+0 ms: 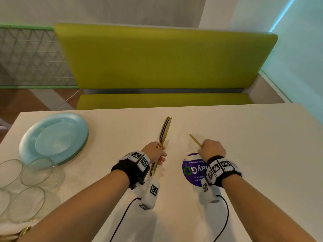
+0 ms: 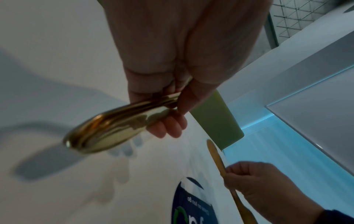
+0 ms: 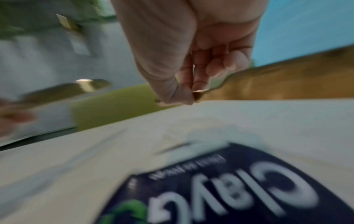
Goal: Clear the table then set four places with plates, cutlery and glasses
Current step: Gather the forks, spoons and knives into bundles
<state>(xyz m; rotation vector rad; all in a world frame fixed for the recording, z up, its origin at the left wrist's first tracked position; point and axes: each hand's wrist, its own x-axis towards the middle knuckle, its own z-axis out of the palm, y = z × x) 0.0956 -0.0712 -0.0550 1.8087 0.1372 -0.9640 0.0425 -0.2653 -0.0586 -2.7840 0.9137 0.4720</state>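
My left hand [image 1: 156,152] grips a bundle of gold knives [image 1: 164,131] above the middle of the white table [image 1: 244,137], blades pointing away from me; the left wrist view shows their rounded handle ends [image 2: 99,130] sticking out below my curled fingers [image 2: 168,125]. My right hand [image 1: 212,148] pinches a single gold knife [image 1: 195,140] just to the right, its end slanting up and left; the same knife [image 2: 220,163] shows in the left wrist view. A stack of light blue plates [image 1: 54,138] sits at the table's left. Several clear glasses [image 1: 37,171] stand in front of the plates.
A round purple sticker [image 1: 194,169] lies on the table under my right wrist. More gold cutlery [image 1: 21,233] peeks in at the bottom left corner. A yellow-green bench [image 1: 164,62] runs along the table's far side, with a wall to the right.
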